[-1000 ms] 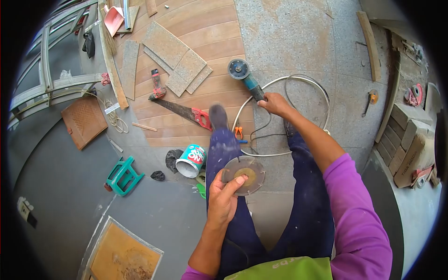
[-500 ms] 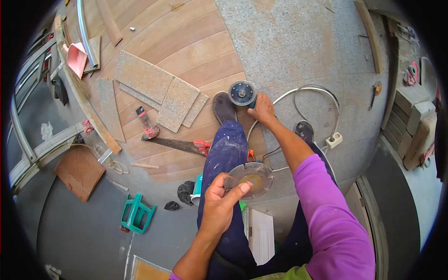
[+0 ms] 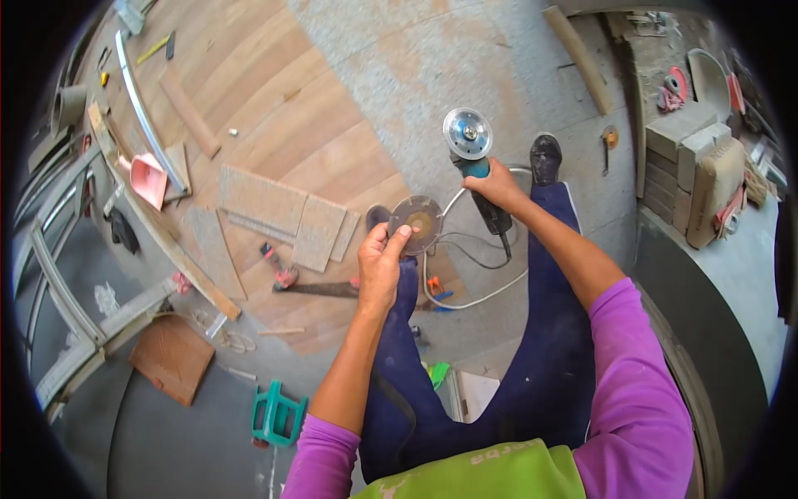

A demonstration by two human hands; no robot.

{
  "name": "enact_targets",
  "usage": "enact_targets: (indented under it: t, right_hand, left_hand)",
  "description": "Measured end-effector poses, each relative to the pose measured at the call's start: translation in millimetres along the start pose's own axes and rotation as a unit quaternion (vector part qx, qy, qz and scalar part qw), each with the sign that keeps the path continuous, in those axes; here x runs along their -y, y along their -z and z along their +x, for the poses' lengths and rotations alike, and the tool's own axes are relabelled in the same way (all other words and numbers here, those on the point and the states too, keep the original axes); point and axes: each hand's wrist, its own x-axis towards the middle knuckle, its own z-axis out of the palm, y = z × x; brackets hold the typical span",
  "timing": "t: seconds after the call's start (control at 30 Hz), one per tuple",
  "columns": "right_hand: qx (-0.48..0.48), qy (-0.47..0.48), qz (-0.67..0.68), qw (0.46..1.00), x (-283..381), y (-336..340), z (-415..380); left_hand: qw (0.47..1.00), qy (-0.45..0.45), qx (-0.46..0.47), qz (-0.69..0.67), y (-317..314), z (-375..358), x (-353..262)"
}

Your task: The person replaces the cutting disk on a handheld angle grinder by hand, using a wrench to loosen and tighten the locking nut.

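My left hand [image 3: 381,270] pinches a round, notched cutting disc [image 3: 426,209] between thumb and fingers. The disc is grey with a yellowish-brown centre and faces up. In my right hand [image 3: 500,186] is an angle grinder [image 3: 490,214], gripped around its blue-green and black body. A metal disc [image 3: 462,143] sits on the grinder's head, pointing away from me. The two discs are apart, the loose one lower and to the left. Under the grinder a cord [image 3: 474,262] loops across the floor.
Cut boards [image 3: 264,200] lie on the wood-plank floor, with a red-handled saw [image 3: 320,289] and a red-and-black power tool [image 3: 281,268] nearby. A green plastic stool [image 3: 277,416] stands lower left. Stacked blocks [image 3: 672,162] are at right; a pink dustpan [image 3: 148,181] is at left.
Both hands have moved farther out from my body. The grinder has turned, so more of its body shows and its disc looks brighter. My legs are wider apart, and the view has shifted.
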Motion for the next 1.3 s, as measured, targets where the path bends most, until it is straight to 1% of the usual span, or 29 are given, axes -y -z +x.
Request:
enact_targets:
  t: [0.03, 0.13, 0.17, 0.27, 0.3, 0.4, 0.43, 0.53, 0.63, 0.73, 0.77, 0.87, 1.0, 1.03, 1.1, 1.23, 1.27, 1.3]
  right_hand:
    - [-0.010, -0.005, 0.007, 1.000, 2, 21, 7]
    - [-0.055, -0.017, 0.100, 0.993, 12, 88, 22]
    - [-0.065, -0.019, 0.103, 0.992, 15, 109, 31]
    - [-0.070, -0.026, 0.111, 0.991, -2, 161, 70]
    - [-0.060, -0.042, 0.129, 0.989, 0, 181, 78]
    - [-0.024, -0.014, 0.162, 0.986, -4, 235, 109]
    - [-0.024, -0.020, 0.165, 0.986, -10, 246, 121]
    - [-0.084, 0.001, 0.091, 0.992, -46, 251, 180]
    - [-0.053, -0.016, 0.126, 0.991, -63, 259, 225]
    - [-0.050, 0.003, 0.132, 0.990, -85, 246, 270]
    - [-0.070, -0.006, 0.097, 0.993, -96, 235, 288]
    - [-0.093, 0.001, 0.087, 0.992, -122, 212, 324]
    - [-0.096, 0.030, 0.084, 0.991, -136, 204, 344]
    - [-0.123, 0.022, 0.074, 0.989, -139, 198, 349]
    - [-0.156, 0.036, 0.093, 0.983, -143, 187, 358]
    - [-0.204, 0.069, 0.081, 0.973, -147, 174, 364]
    - [-0.184, 0.068, 0.073, 0.978, -148, 176, 362]
    - [-0.165, 0.066, 0.065, 0.982, -140, 188, 352]
  left_hand:
    - [1.000, -0.015, 0.000, 0.015, -17, 13, -11]
    - [0.999, -0.016, 0.009, 0.033, -66, 60, -36]
    - [0.999, -0.016, 0.012, 0.046, -80, 79, -42]
    - [0.994, -0.041, -0.012, 0.097, -140, 125, -63]
    - [0.993, -0.041, -0.021, 0.113, -158, 144, -65]
    - [0.988, -0.049, -0.026, 0.143, -206, 205, -65]
    - [0.987, -0.037, -0.024, 0.152, -219, 225, -64]
    - [0.982, -0.046, -0.023, 0.182, -257, 293, -60]
    - [0.980, -0.059, -0.001, 0.192, -284, 365, -51]
    - [0.974, -0.079, 0.018, 0.211, -298, 435, -43]
    - [0.977, -0.078, 0.026, 0.196, -302, 455, -41]
    - [0.980, -0.069, 0.041, 0.180, -308, 516, -37]
    - [0.977, -0.071, 0.077, 0.187, -309, 575, -31]
    - [0.977, -0.064, 0.088, 0.182, -305, 588, -27]
    - [0.975, -0.063, 0.108, 0.185, -307, 612, -23]
    - [0.965, -0.087, 0.133, 0.208, -309, 632, -12]
    - [0.962, -0.093, 0.138, 0.216, -308, 633, -10]
    - [0.955, -0.105, 0.121, 0.251, -306, 639, -9]
